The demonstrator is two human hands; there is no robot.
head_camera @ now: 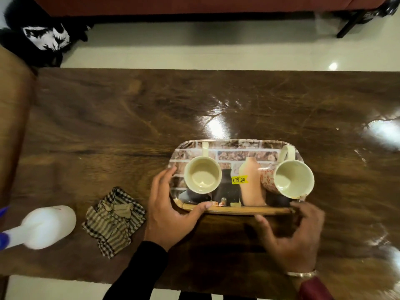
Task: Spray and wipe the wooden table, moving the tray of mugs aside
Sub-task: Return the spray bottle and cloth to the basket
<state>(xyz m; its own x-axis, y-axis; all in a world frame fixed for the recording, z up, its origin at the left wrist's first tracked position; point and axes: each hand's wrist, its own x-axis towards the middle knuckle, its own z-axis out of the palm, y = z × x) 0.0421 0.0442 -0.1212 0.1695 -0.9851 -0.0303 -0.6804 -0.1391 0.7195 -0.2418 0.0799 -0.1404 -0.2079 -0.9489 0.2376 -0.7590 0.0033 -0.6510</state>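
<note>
Meanwhile, left hand point(171, 211) grips the near-left corner of the tray point(236, 146) of 2 mugs at mid-table, right hand point(296, 237) open at its near edge, apparently to shift it; spray bottle point(46, 227) and cloth point(113, 220) wait left.

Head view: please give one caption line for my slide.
Both hands, left and right, at the tray holding two mugs, beside checked cloth and spray bottle.

Dim warm light; glare on table point(216, 124); edges blurred.
</note>
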